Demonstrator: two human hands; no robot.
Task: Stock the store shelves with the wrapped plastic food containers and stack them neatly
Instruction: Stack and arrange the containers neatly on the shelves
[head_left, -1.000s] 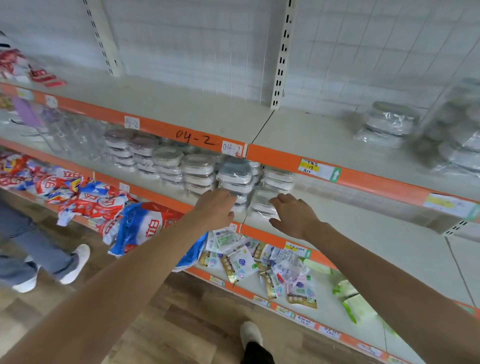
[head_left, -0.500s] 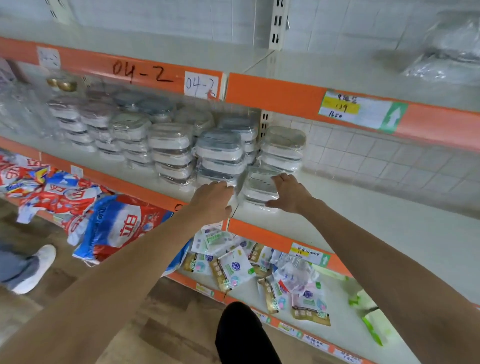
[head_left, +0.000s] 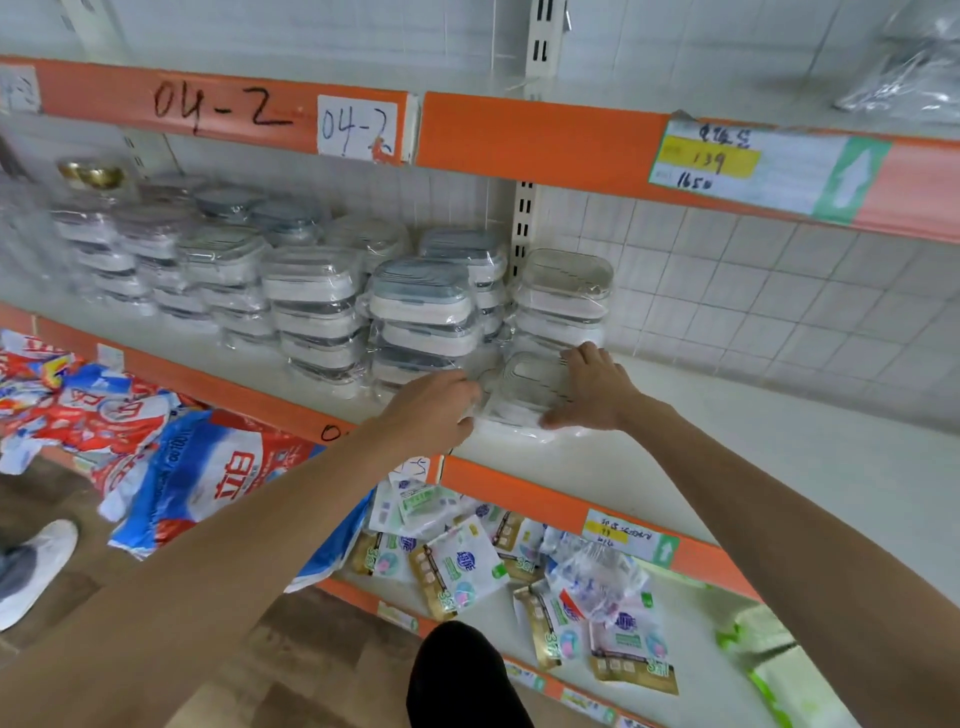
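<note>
Both hands on one wrapped container (head_left: 530, 395) on shelf (head_left: 727, 467), left hand (head_left: 434, 410) grip curled at its edge, right hand (head_left: 595, 387) fingers flat against its side, stacks (head_left: 426, 317) just behind

Upper shelf edge strip (head_left: 519, 140), at 11 o'clock: "04-2" handwritten in black marker straight on the orange. Just beside it, white paper tag (head_left: 357, 128): "04-2" in blue pen. Price label (head_left: 769, 169) at 1 o'clock on the same strip: "139" on a yellow band, "1650" beneath; top line unreadable. Sachets (head_left: 457, 569) on the lower shelf, 6 o'clock: "3合1". Lower price label (head_left: 628, 538): writing too small to read.
</note>
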